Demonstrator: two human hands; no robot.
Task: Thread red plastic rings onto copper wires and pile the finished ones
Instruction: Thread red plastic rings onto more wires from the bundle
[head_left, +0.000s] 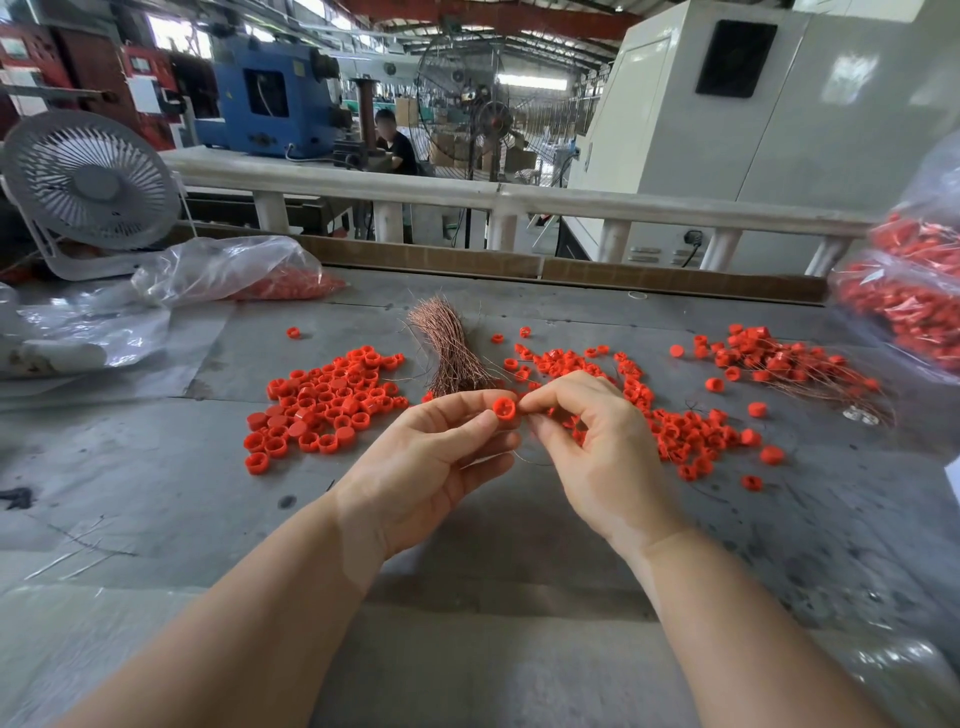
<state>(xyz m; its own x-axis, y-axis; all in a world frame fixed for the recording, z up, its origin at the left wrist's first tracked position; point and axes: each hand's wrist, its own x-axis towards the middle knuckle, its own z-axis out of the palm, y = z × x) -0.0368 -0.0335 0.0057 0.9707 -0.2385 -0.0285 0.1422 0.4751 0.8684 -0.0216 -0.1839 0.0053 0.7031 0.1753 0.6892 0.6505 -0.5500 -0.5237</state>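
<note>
Both forearms reach in over the grey counter, palms half turned toward each other. The left hand pinches a red ring between thumb and forefinger, its opening facing up. The right hand meets it, fingers pinched on a thin copper wire that trails beneath. The ring looks light and rigid, best held by its rim; the wire seems springy, easily bent. Beyond lie loose rings, the wire bundle, and the finished pile far right.
</note>
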